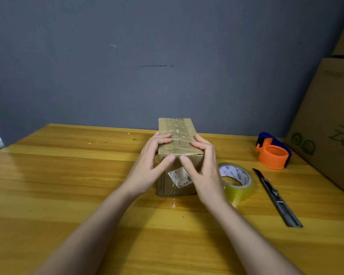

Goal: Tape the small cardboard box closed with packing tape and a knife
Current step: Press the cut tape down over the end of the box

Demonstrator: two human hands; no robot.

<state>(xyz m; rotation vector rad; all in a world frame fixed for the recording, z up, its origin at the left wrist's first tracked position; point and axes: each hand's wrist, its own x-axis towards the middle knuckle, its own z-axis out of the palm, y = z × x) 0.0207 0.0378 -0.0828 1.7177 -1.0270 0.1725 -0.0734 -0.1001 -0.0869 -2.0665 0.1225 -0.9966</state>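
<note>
A grey wall is filling the space behind your yellow wooden table, whose planks are running left to right and showing a few pale specks. Your left hand is cupping the near left corner of the small cardboard box, fingers on its taped top and thumb pressing the front face. The box is standing mid-table, near the wall. Your right hand is gripping the opposite corner the same way. Just right of it, the clear packing tape roll is lying flat, then the utility knife, untouched. Further back an orange tape dispenser is sitting beside large cartons stacked at the right.
</note>
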